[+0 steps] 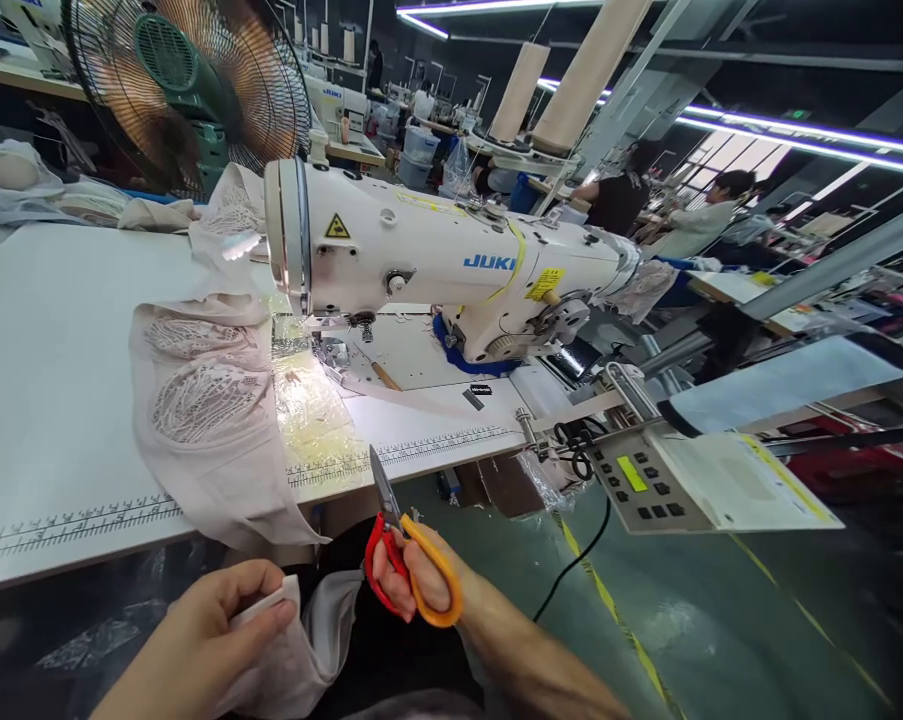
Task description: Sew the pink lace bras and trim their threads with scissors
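Observation:
Pinched between the thumb and fingers of my left hand (218, 625) is the folded edge of a pale fabric piece (320, 640), which drapes down over my lap. My right hand (413, 572) is closed round a pair of scissors (385, 485) with one red and one orange handle loop. Their blades point up toward the table edge, apart from the fabric. Just beyond my hands, a beige lace bra garment (211, 395) lies on the table and hangs over its front edge. The white sewing machine (421, 240) stands behind it, its lamp lighting the needle area.
The white table (53, 370) has a printed ruler along its front edge. A large fan (188, 80) stands at the back left. A control panel (638, 480) and a tape-feeding arm jut out at right. Thread cones (522, 90) rise behind. Other people (623, 195) sit farther back.

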Demonstrator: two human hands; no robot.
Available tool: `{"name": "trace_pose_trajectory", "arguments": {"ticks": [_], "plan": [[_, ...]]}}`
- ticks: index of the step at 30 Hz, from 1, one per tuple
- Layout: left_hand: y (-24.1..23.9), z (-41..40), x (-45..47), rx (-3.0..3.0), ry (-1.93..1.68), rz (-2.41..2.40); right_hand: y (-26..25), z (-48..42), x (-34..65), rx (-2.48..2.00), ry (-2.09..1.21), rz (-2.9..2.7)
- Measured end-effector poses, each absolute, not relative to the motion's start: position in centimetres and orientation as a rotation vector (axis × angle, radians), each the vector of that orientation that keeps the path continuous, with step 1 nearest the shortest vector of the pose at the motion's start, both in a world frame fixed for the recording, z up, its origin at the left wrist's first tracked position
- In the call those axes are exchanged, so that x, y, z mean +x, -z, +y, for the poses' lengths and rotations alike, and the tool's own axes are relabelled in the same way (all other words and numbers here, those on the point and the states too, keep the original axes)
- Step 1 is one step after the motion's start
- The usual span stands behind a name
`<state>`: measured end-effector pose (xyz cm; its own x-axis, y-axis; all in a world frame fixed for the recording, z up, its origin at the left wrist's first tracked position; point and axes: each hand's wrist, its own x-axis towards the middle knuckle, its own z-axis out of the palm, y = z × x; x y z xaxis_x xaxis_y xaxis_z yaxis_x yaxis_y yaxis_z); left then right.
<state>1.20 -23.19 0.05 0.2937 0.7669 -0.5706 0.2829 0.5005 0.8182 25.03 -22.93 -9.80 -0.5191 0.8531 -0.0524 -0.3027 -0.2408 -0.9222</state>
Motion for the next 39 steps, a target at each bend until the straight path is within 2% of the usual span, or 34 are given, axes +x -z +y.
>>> {"name": "trace_pose_trajectory", "arguments": {"ticks": [8,13,26,34,39], "plan": [[-0.1,-22.6,1.4,1.213,-0.435,1.316,5.5,-23.3,26.7,-1.034,-1.580,-1.936],[0.2,-22.3,1.4,1.227,-0.404,1.277,4.7,-23.1,26.2,-1.155,-1.390,-2.363],[-0.1,-22.6,1.9,0.989,-0.440,1.345,4.1,-23.3,24.8,-1.149,-1.352,-2.509],[0.2,-22.4,1.4,0.946,-0.463,1.290,2.8,-23.2,24.1,-1.342,-1.487,-2.490],[0.4,-22.3,1.2,0.903,-0.482,1.221,3.2,-23.1,24.1,-1.299,-1.589,-2.431]]}}
